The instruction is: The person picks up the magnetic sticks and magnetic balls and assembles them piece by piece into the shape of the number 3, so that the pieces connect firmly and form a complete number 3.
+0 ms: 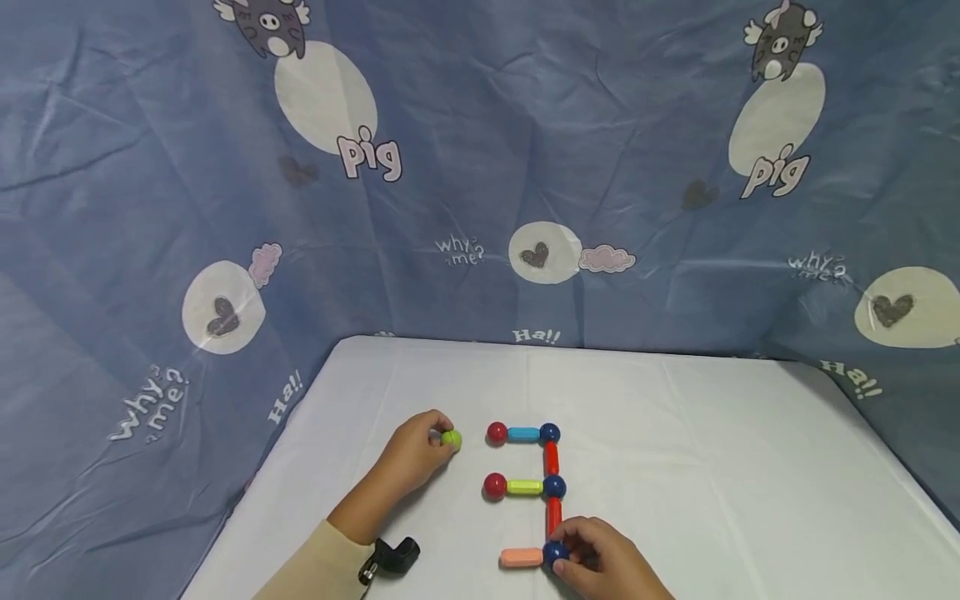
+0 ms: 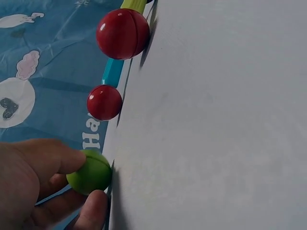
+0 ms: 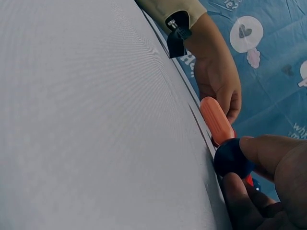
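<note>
Between thumb and fingers, my left hand pinches a green ball, close over the white table left of a ball-and-stick figure. My right hand grips the dark blue ball at the figure's near corner. An orange stick points left from that ball, its left end bare. Red sticks link the blue balls in a column. From the middle blue ball a yellow-green stick leads to a red ball. At the far end, a light blue stick joins another red ball.
The figure lies on a white-covered table. Behind and beside it hangs a blue printed cloth. A black wrist strap mount sticks out from the left sleeve.
</note>
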`<action>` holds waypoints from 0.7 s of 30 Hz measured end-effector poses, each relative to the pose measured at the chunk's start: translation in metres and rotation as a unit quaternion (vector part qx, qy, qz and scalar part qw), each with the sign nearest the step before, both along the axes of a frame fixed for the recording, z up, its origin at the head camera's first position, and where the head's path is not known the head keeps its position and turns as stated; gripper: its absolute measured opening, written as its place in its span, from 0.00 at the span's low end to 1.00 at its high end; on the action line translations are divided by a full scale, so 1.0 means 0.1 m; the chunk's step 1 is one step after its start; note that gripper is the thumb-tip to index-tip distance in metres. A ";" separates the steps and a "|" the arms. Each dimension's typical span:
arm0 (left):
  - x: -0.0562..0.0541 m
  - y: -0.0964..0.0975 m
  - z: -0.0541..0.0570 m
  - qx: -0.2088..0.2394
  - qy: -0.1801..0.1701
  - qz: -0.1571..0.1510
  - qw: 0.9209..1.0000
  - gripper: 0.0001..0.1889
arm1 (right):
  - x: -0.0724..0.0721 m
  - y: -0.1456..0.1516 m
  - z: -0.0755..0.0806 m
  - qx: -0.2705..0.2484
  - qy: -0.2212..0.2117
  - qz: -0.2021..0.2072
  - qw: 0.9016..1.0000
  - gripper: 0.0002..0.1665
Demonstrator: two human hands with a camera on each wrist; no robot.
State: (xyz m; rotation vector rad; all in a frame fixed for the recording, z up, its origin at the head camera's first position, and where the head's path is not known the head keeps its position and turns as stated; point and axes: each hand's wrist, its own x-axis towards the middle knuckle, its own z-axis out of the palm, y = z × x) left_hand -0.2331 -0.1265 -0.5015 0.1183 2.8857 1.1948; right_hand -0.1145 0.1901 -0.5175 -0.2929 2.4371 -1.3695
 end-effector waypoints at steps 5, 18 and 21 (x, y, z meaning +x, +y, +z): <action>0.06 -0.04 0.02 0.002 -0.002 -0.014 1.000 0.11 | -0.02 0.02 0.01 -0.004 -0.001 0.004 1.000 0.18; 0.42 -0.13 0.09 0.014 -0.053 -0.095 0.994 0.12 | 0.00 0.02 0.01 -0.001 -0.001 0.006 1.000 0.18; 0.49 -0.11 0.10 0.018 -0.071 -0.116 0.991 0.13 | 0.01 0.02 0.01 0.003 -0.001 0.005 1.000 0.18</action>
